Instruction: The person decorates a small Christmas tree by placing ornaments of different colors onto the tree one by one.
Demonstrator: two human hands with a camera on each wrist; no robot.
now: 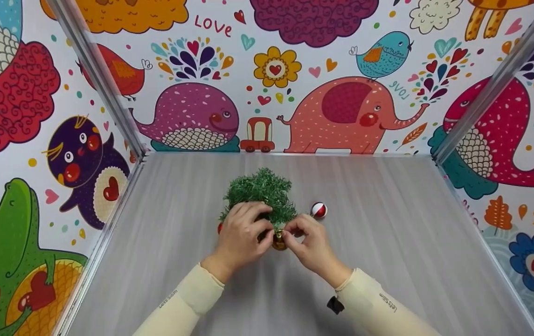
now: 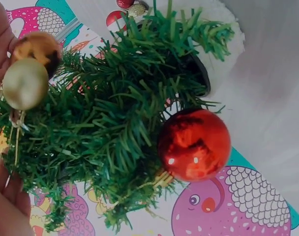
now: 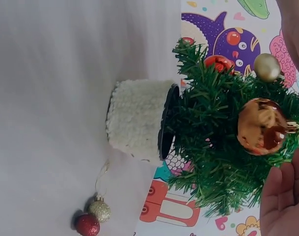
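Observation:
A small artificial Christmas tree [image 1: 262,189] stands before me in a fuzzy white pot [image 3: 139,120]. A shiny gold bauble [image 1: 280,241] hangs at its near side, between my hands. My left hand [image 1: 243,233] arches over the branches, thumb and index finger pinching by the bauble's top. From the right, my right hand [image 1: 311,240] pinches at its cap with thumb and index finger. The hanging loop is hidden by the fingertips. A red bauble [image 2: 194,145] and a pale gold bauble [image 2: 25,83] also hang on the tree.
A red-and-white ball [image 1: 319,210] lies on the grey table right of the tree. In the right wrist view, a glittery gold bauble [image 3: 99,210] with a string touches a dark red one [image 3: 87,224]. Cartoon-printed walls [image 1: 267,102] and metal rails [image 1: 103,84] enclose the table.

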